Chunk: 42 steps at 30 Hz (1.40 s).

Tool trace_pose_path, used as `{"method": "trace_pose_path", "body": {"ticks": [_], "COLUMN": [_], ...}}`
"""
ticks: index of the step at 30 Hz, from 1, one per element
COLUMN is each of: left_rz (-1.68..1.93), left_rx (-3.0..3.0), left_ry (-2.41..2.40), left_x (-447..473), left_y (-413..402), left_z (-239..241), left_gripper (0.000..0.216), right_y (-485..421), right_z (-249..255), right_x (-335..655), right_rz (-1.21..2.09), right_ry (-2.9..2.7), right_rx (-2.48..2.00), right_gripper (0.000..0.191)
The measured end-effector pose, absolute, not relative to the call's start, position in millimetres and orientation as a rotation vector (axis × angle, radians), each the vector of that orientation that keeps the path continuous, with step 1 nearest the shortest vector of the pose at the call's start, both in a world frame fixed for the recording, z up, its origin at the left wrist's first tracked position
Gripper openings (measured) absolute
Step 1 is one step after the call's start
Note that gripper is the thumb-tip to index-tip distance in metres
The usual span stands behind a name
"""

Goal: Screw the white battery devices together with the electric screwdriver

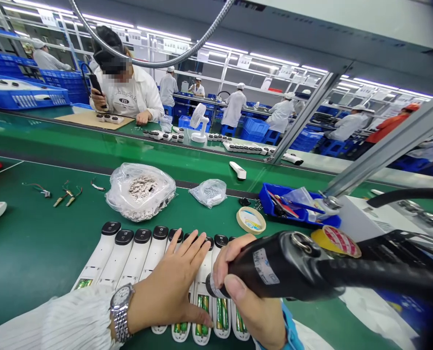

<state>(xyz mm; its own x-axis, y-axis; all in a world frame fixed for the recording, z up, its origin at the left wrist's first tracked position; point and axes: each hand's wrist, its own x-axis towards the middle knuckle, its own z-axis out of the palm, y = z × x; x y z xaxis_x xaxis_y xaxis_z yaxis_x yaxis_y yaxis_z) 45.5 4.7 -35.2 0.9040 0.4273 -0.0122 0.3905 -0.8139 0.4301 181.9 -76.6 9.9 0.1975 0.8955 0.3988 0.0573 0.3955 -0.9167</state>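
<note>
Several white handheld devices (133,256) with black ends lie side by side in a row on the green table. Green batteries (222,313) show in the open compartments at their near ends. My left hand (172,277), fingers spread, rests flat across the middle of the row. In my right hand (251,308) is a black electric screwdriver (271,265) with a cable running off to the right. Its tip end points down at the devices beside my left hand; the bit itself is hidden, so contact cannot be told.
Behind the row lie a bag of small white parts (141,192), a smaller plastic bag (208,193) and a tape roll (251,220). A blue tray (298,204) holds tools. One white device (237,170) lies on the green belt. A co-worker (125,92) sits across.
</note>
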Motion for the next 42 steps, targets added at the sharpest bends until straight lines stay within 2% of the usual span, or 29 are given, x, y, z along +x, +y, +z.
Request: {"method": "trace_pose_path", "body": {"ticks": [7,11,16,20,27,33,36,40,42], "left_rz": [0.192,0.172,0.128,0.026,-0.163,-0.093,0.1,0.483,0.63], "left_rx": [2.639,2.659,2.644,2.598,2.539,2.537,2.53,2.518,2.54], "left_ry": [0.58,0.578,0.552,0.577,0.64,0.618,0.591,0.736,0.741], "left_x": [46.2,45.4,43.2,45.1,52.9,51.1,46.7,45.3,45.5], "left_y": [5.6,5.9,7.2,7.9,9.2,9.8,8.2,8.1,8.5], "left_z": [-37.0,-39.6,-41.9,-36.9,-21.1,-24.5,-31.1,-32.8,-30.8], "left_gripper": [0.115,0.114,0.113,0.114,0.113,0.114,0.101,0.057,0.043], "right_y": [-78.2,-80.9,-57.8,-18.9,17.0,-0.5,-28.8,-67.4,-79.5], "right_z": [5.3,21.8,52.5,40.4,0.0,18.0,44.1,64.3,63.5], "right_x": [181.1,195.2,253.1,302.7,329.5,313.6,287.3,245.8,229.8], "right_rz": [0.756,0.766,0.301,0.006,0.077,0.077,0.201,0.459,0.535], "right_ry": [-1.2,-1.131,-0.986,-0.784,-0.757,-0.748,-0.759,-0.815,-0.845], "right_rx": [-0.98,-0.901,-0.839,-0.886,-0.96,-0.932,-0.829,-0.724,-0.675], "right_gripper": [0.017,0.025,0.017,0.015,0.017,0.02,0.022,0.023,0.026]}}
